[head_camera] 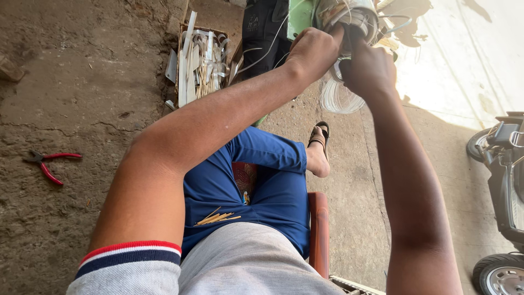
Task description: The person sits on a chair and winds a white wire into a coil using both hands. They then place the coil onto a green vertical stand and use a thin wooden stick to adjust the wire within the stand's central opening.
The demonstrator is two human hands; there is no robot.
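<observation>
1. Stretched across most of the view: bare concrete floor (71,82), cracked and dusty, sunlit at the upper right.
2. Parked at the right edge: a dark wheeled vehicle (505,175), only partly visible.
3. Filled the lower middle: blue trousers (273,186) on a red-brown seat (319,229), with a small bundle of thin tan sticks (218,218) lying on the lap.
4. Held up at the top centre: a round motor winding (349,19) wrapped in pale tape, loops of whitish wire (338,98) hanging just below it.
5. Stood left of the winding: an open cardboard box (201,60), rectangular, brown, packed with white strips and tan sticks.
6. Closed against the winding's left side: left hand (314,52), fingers curled; what they pinched, impossible to tell.
7. Pressed on the winding's lower right: right hand (368,68), fingers curled and hidden behind it.
8. Lay well apart at far left: red-handled pliers (48,162).
</observation>
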